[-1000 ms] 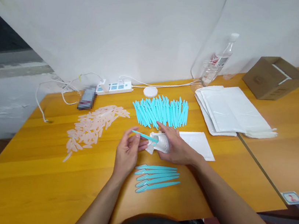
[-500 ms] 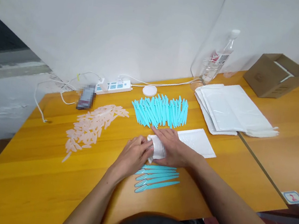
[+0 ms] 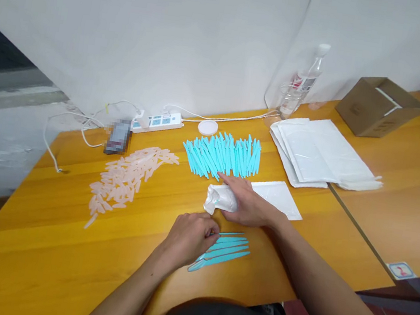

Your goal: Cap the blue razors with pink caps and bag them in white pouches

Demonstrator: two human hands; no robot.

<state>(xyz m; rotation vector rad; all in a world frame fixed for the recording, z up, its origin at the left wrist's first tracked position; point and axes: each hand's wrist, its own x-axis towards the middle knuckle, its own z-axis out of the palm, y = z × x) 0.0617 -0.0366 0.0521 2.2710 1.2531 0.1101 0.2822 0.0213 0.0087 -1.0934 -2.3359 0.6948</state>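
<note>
Left hand [image 3: 193, 236] over the near row of turquoise sticks [image 3: 225, 256]; grip hidden, cannot tell. Sticks look light, stiff, smooth: pinch mid-length. Right hand [image 3: 245, 201], apart, clasps white pouch [image 3: 223, 198] beyond the row; seems soft, best held round its sides.

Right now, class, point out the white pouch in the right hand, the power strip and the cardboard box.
White pouch [image 3: 223, 198], head view: middle of its outer side.
Power strip [image 3: 158, 121], head view: its socketed face.
Cardboard box [image 3: 370, 113], head view: its outer side wall.
</note>
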